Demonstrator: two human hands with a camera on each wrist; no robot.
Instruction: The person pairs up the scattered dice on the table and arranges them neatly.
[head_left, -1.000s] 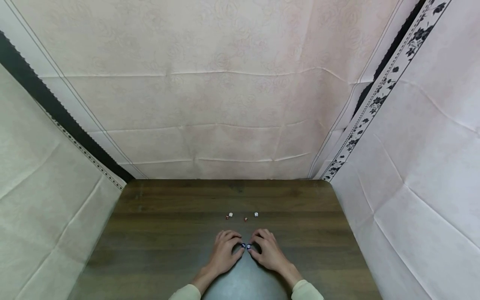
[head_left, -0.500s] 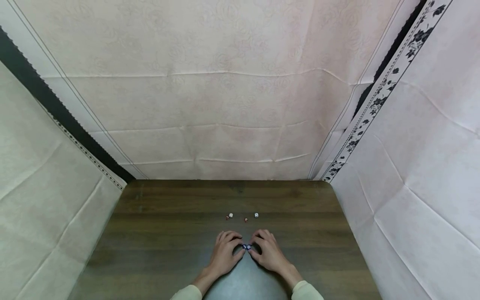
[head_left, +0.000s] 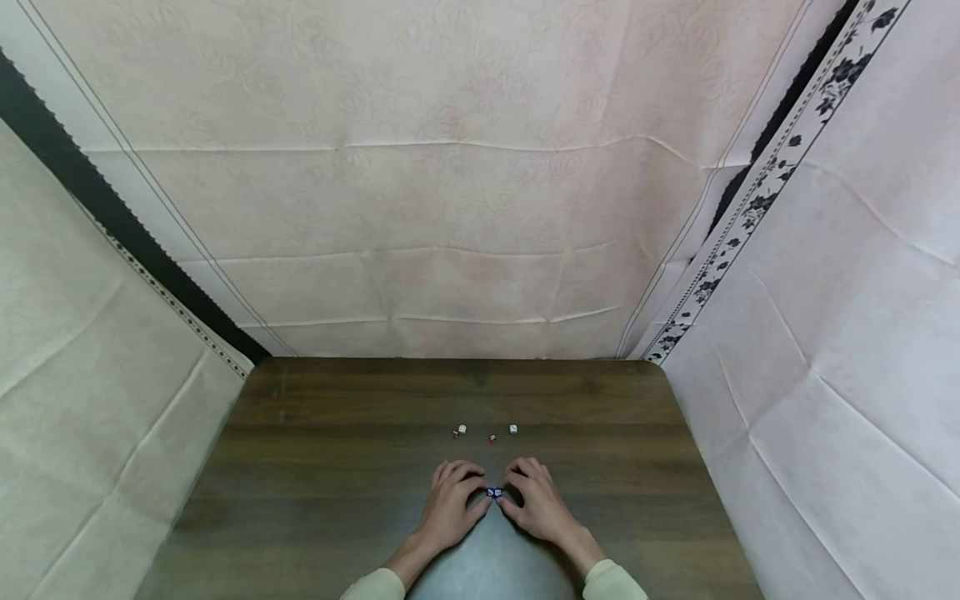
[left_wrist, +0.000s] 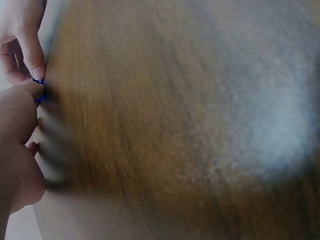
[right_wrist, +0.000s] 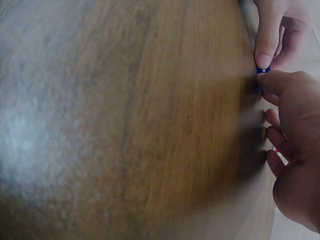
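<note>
Two small blue dice with white pips sit side by side on the table, in the middle of the head view. My left hand [head_left: 452,502] pinches the left blue die [head_left: 490,492] between thumb and index finger. The right blue die [head_left: 498,493] is pinched the same way by my right hand [head_left: 535,502]. Both dice appear to meet, with the fingertips close together around them. In the left wrist view, the left thumb hides much of its die, and a blue edge [left_wrist: 38,80] shows by the right thumb. From the right wrist, one blue die [right_wrist: 264,70] shows under the left thumb.
Beyond the hands lie two white dice, one at left [head_left: 462,429] and one at right [head_left: 513,429]. A red die [head_left: 455,434] lies beside the left white one, another red die [head_left: 492,437] between them. Patterned cloth [head_left: 480,208] hangs behind the wooden table [head_left: 337,450].
A narrow gap between the two blue dice has closed, the left one having shifted slightly right. Both hands keep their pinch. The white and red dice have stayed put.
</note>
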